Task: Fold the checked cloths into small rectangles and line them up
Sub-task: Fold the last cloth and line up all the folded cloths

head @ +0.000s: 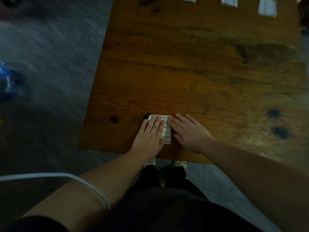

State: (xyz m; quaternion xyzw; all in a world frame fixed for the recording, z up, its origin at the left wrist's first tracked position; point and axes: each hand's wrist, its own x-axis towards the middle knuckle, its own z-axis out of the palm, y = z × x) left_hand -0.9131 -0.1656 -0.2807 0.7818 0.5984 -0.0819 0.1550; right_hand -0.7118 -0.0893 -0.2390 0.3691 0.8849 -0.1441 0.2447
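The surface (200,67) carries three folded cloths (266,7) along its far edge. Near the front edge, the left hand (151,133) lies flat on a small checked cloth (165,129), fingers open; the right hand (189,131) rests open just beside it. Lifting too early may let the layers spring apart. The cloth is white, dark-lined and neatly rectangular.

- Two bare forearms, no sleeves below the elbow; left hand (150,133) and right hand (189,133) without rings or watch.
- Dark short sleeve (33,223) at near left.
- Black top (158,211) and black trousers (150,174).
- White shoes (179,164) with dark outline markings.
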